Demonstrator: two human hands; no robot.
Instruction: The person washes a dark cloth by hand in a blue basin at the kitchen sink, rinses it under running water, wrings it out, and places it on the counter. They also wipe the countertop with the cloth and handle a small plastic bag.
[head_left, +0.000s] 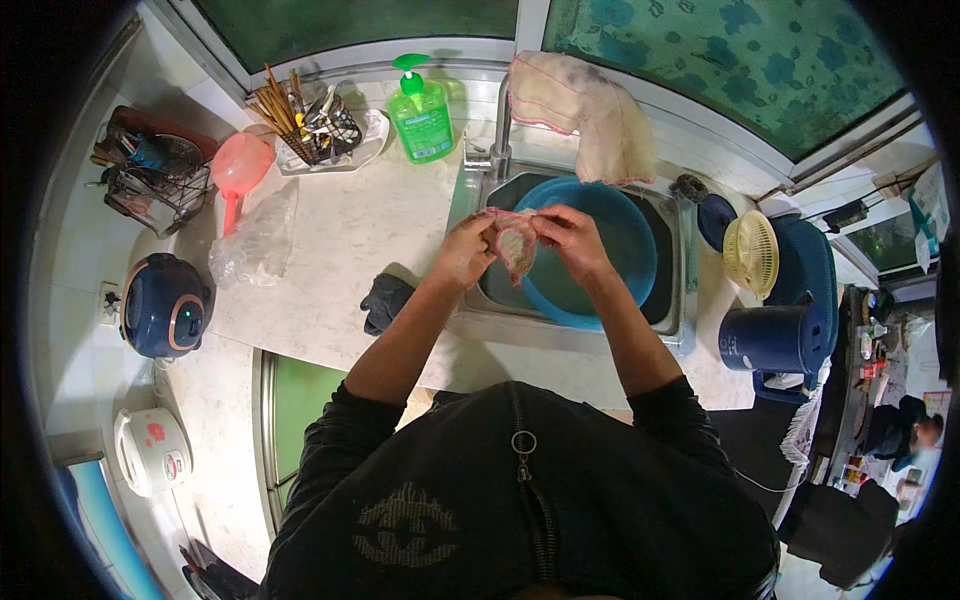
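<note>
Between my two hands hangs a small, wet-looking cloth with pink edging (517, 247). My left hand (466, 251) pinches its left upper part, and my right hand (566, 234) grips the right upper edge. Beneath and to the right is a round blue plastic basin (637, 259) of cloudy water, standing in the stainless steel sink (686, 285). A larger pale cloth with pink stitching (581, 112) is draped by the faucet (501, 142) at the window ledge. On the counter, left of my left forearm, lies a crumpled dark grey cloth (386, 302).
Green soap pump bottle (422, 124), cutlery basket (322, 135), pink ladle (240, 165) and plastic bag (259, 244) stand or lie on the left counter. A blue kettle (769, 339), yellow colander (750, 255) and steel scourer (688, 188) are at the right.
</note>
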